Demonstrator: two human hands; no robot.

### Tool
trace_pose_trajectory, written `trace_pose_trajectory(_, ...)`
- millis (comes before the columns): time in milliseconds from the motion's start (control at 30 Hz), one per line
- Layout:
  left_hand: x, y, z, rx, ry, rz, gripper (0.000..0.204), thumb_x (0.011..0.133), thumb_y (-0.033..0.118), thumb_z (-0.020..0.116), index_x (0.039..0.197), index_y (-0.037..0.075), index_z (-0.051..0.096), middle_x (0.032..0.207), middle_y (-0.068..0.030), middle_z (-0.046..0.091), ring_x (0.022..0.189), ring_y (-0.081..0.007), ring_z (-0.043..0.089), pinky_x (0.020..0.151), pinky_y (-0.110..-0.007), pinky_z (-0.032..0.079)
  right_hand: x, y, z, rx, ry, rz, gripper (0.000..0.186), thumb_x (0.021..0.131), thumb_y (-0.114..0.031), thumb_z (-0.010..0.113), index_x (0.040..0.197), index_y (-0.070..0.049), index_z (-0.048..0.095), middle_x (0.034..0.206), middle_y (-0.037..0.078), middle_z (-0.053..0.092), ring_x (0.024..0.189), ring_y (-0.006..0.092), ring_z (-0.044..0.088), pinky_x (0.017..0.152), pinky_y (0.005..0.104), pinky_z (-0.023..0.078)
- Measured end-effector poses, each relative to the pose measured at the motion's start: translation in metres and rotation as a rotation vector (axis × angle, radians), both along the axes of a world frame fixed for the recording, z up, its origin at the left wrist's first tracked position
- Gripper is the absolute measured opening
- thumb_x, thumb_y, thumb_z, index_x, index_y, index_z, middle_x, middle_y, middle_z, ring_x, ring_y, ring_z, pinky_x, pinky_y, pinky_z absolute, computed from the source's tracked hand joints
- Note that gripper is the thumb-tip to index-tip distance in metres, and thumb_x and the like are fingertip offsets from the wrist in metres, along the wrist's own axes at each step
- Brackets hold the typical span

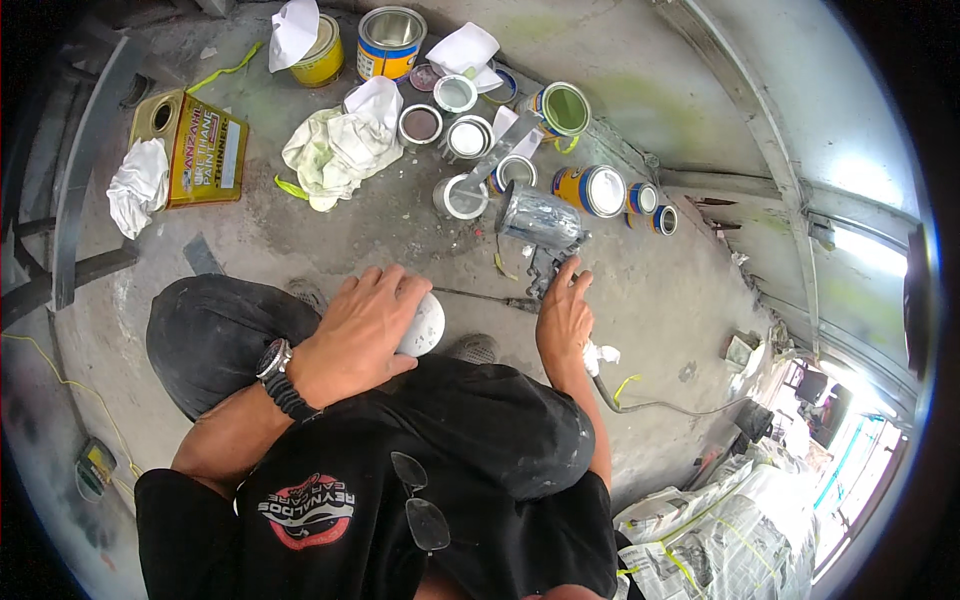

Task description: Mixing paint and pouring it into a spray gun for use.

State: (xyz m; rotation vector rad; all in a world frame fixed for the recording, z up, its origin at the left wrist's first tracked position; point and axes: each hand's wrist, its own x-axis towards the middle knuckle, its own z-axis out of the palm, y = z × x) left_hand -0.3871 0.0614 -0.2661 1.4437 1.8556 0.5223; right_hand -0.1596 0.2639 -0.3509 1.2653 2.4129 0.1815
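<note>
My left hand (362, 330), with a watch (273, 358) on its wrist, is closed around a white round lid-like piece (424, 325) with dark specks. My right hand (566, 318) grips a spray gun (545, 262) near its handle. The gun's grey, paint-stained cup (535, 216) points away from me and to the left, its far end near the paint cans. An air hose (632, 408), wrapped with white material (600, 354) near my wrist, leads off to the right.
Opened paint cans (588, 190) and small cups (420, 123) stand ahead. A yellow thinner tin (208, 155), crumpled cloth (340, 150) and a white rag (138, 187) are at left. A thin rod (485, 297) lies between my hands. Newspaper-covered stuff (730, 530) is at lower right.
</note>
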Motion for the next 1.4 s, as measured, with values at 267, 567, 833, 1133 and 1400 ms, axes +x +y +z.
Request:
trace_pose_trajectory(267,0.005,0.006,-0.001,-0.019,0.034,-0.002,0.078,0.066,0.016,0.088,0.131,0.005,0.047,0.122,-0.0167,0.053,0.114,-0.0386,0.052,0.098,-0.048,0.043,0.064,0.002,-0.068,-0.431,0.739,-0.150,0.039,0.092,-0.018,0.068,0.123,0.004,0.057,0.097,0.022,0.068,0.069,0.0301,0.072,0.056,0.0383,0.054)
trace_pose_trajectory(567,-0.012,0.027,-0.055,-0.194,0.207,0.099,0.078,0.067,0.020,0.088,0.131,0.003,0.047,0.121,-0.0219,0.055,0.114,-0.0414,0.054,0.096,-0.049,0.046,0.152,-0.013,-0.140,-0.986,1.079,-1.006,0.038,0.093,-0.035,0.072,0.107,0.000,0.068,0.086,0.012,0.071,0.072,0.0212,0.072,0.062,0.0347,0.055)
trace_pose_trajectory(833,-0.090,0.068,-0.188,-0.337,0.453,0.689,0.091,0.061,0.038,0.093,0.132,0.003,0.047,0.127,-0.0239,0.054,0.118,-0.0420,0.053,0.096,-0.051,0.048,0.162,-0.046,-0.137,-0.768,0.999,-0.791,0.046,0.093,-0.027,0.072,0.124,0.006,0.061,0.105,0.016,0.070,0.090,0.0230,0.069,0.076,0.0351,0.055)
trace_pose_trajectory(1133,0.023,0.118,-0.225,0.388,0.166,0.546,0.114,0.056,0.043,0.095,0.144,0.001,0.036,0.137,-0.0241,0.047,0.126,-0.0401,0.044,0.108,-0.050,0.036,0.159,-0.006,-0.015,-0.530,1.248,-0.639,0.040,0.099,-0.020,0.063,0.132,0.002,0.059,0.102,0.009,0.067,0.087,0.0157,0.065,0.080,0.0300,0.053)
trace_pose_trajectory(1400,0.051,0.120,-0.203,0.543,0.005,0.661,0.074,0.066,0.019,0.090,0.128,0.005,0.053,0.119,-0.0151,0.058,0.115,-0.0352,0.053,0.099,-0.046,0.043,0.027,0.042,0.074,-0.942,1.001,-0.368,0.039,0.096,-0.020,0.068,0.127,0.004,0.061,0.086,0.005,0.064,0.070,0.0107,0.060,0.063,0.0266,0.051)
